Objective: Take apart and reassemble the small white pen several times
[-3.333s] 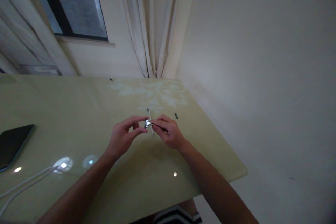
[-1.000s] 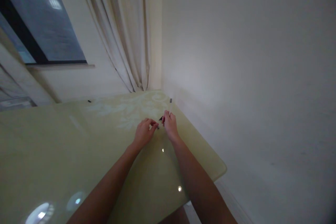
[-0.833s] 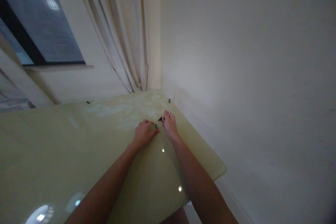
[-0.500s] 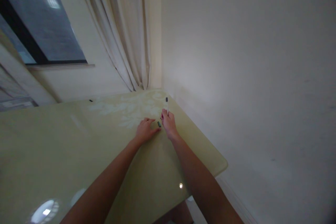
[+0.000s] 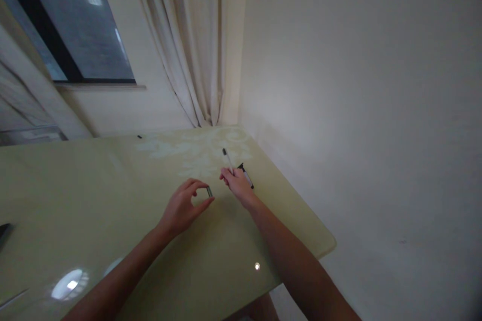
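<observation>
My left hand (image 5: 184, 205) is over the tabletop, with its thumb and index finger closed on the two ends of a small dark block (image 5: 210, 191) with pale edges, too small to identify. My right hand (image 5: 238, 184) grips a slim white pen (image 5: 228, 161) with a black end pointing up and away to the left. Just past that hand lies a black-and-white object (image 5: 247, 176), partly covered by it; its kind cannot be made out.
The glossy pale green table (image 5: 297, 225) meets the wall at its right and a curtain (image 5: 203, 60) at the back. A small dark piece (image 5: 139, 136) lies near the far edge. A dark object (image 5: 4, 230) and a thin rod (image 5: 14, 299) show at the left.
My left hand has drawn back left with the small block now between its fingers. My right hand has turned the pen's tip leftward, uncovering the black-and-white object. The view has shifted slightly.
</observation>
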Demonstrator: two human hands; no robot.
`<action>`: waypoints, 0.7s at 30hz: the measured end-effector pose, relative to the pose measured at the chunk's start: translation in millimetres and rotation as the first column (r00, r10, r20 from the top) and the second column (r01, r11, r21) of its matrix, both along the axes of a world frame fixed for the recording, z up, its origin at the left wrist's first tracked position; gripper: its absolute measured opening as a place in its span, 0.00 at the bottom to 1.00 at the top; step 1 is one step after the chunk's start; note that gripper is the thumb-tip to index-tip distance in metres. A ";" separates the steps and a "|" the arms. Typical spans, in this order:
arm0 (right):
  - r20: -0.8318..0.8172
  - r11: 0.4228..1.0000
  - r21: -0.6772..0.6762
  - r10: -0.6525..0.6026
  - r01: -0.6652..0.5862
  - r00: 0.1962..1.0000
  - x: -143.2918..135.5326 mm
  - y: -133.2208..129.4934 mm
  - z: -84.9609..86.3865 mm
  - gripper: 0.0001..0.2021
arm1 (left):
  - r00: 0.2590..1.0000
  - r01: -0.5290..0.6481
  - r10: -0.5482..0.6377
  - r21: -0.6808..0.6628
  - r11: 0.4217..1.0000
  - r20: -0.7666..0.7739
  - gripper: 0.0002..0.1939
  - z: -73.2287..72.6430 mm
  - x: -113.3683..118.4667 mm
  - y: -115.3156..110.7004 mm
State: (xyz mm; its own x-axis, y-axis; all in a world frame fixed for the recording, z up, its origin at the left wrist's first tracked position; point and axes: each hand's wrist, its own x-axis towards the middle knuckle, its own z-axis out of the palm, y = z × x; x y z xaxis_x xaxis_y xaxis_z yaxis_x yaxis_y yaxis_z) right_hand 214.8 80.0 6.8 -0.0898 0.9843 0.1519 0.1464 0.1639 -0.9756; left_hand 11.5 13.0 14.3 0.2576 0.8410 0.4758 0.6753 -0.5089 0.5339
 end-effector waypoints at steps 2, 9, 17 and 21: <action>0.018 0.991 -0.029 0.131 -0.130 0.991 -13.8 -15.1 3.5 0.19 | 0.997 -0.069 0.066 0.058 0.996 0.049 0.19 -0.5 -21.8 -22.1; -0.086 0.948 -0.162 0.264 -0.275 0.961 -43.3 -58.5 15.5 0.13 | 0.989 -0.126 0.102 0.260 0.957 0.103 0.16 -5.6 -37.4 -37.0; -0.213 0.916 -0.243 0.270 -0.319 0.939 -44.4 -67.5 17.9 0.14 | 0.989 -0.097 0.063 0.274 0.957 0.130 0.16 -1.9 -28.2 -41.8; -0.179 0.934 -0.193 0.267 -0.300 0.947 -43.3 -67.0 15.5 0.11 | 0.987 -0.076 0.039 0.240 0.968 0.154 0.19 0.0 -24.6 -44.0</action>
State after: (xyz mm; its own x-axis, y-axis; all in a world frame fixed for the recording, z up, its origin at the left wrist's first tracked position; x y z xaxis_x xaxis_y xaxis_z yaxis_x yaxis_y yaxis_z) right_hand 171.6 13.0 22.3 -0.3624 0.9316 -0.0270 -0.0232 -0.0379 -0.9990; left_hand -13.1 -31.0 14.3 0.1238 0.7056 0.6977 0.6306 -0.5988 0.4938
